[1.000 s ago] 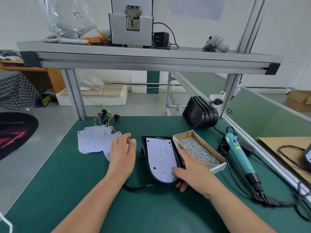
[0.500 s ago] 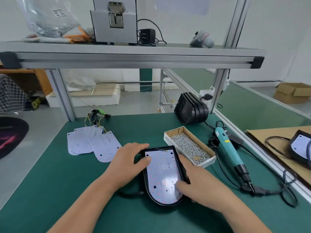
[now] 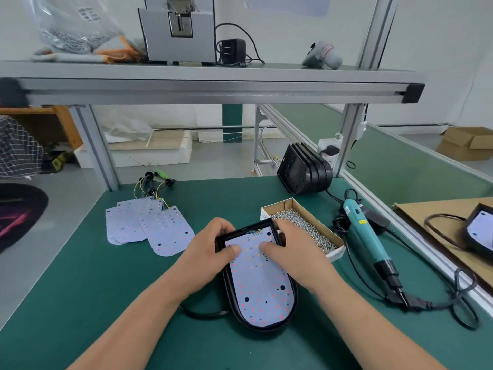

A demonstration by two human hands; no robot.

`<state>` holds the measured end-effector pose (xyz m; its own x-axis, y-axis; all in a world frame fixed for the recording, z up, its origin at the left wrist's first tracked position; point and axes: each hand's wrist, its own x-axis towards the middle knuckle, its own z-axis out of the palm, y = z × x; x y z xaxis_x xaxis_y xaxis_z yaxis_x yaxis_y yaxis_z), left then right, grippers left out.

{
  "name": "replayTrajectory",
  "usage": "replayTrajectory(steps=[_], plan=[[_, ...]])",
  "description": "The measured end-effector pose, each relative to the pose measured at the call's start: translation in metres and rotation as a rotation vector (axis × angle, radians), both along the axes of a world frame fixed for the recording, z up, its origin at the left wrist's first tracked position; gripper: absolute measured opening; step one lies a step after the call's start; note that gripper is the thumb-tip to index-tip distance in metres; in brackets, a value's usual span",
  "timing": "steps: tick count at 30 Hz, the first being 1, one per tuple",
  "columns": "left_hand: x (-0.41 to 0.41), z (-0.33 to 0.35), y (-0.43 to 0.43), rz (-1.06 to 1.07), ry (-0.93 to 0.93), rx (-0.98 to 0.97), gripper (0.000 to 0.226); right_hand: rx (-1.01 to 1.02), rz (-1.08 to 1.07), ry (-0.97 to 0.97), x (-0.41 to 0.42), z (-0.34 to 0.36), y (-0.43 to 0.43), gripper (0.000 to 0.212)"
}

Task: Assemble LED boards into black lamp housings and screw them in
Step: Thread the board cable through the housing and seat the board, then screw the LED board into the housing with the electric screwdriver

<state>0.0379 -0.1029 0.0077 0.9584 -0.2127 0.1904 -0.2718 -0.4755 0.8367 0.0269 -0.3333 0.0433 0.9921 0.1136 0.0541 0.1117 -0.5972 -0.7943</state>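
Note:
A black lamp housing (image 3: 231, 295) lies on the green table in front of me, with a white LED board (image 3: 260, 287) seated inside it. My left hand (image 3: 210, 252) grips the housing's upper left corner, its thumb pressing on the board. My right hand (image 3: 290, 249) grips the upper right corner, thumb also pressing the board, fingers curled over the far rim. Loose LED boards (image 3: 149, 225) with wires lie to the left. A cardboard box of screws (image 3: 306, 228) sits just right of the housing, and a teal electric screwdriver (image 3: 365, 233) lies further right.
A stack of black housings (image 3: 304, 173) stands at the back by the frame post. The housing's black cable (image 3: 202, 312) loops under my left forearm. The screwdriver's cord (image 3: 464, 303) coils at the right. Another assembled lamp (image 3: 480, 228) rests on cardboard at far right. A shelf (image 3: 213, 84) overhangs.
My left hand left the loose boards and took the housing's top left corner. My right hand slid from the housing's lower right edge up to its top right corner.

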Motion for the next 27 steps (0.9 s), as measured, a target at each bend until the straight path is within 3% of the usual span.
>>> replayTrajectory(steps=[6, 10, 13, 16, 21, 27], plan=[[0.004, 0.001, -0.001, -0.012, 0.066, -0.026, 0.025, -0.146, 0.028, -0.004, 0.005, 0.004, -0.001, 0.015], [0.005, 0.000, -0.001, 0.005, 0.062, 0.045, 0.026, -0.242, 0.032, -0.105, -0.002, 0.005, -0.009, 0.025], [0.000, 0.001, -0.002, 0.027, 0.058, 0.098, 0.026, -0.174, -0.110, -0.203, -0.008, 0.011, -0.042, 0.033], [-0.004, 0.006, -0.008, 0.046, 0.001, 0.148, 0.024, -0.317, -0.321, -0.325, -0.006, 0.014, -0.097, 0.026], [-0.004, 0.011, -0.013, 0.134, -0.091, 0.194, 0.028, -0.632, -0.458, -0.090, 0.000, -0.009, -0.170, 0.056], [-0.007, 0.025, -0.022, 0.171, -0.214, 0.321, 0.044, -0.539, -0.389, 0.014, -0.002, -0.017, -0.171, 0.029]])
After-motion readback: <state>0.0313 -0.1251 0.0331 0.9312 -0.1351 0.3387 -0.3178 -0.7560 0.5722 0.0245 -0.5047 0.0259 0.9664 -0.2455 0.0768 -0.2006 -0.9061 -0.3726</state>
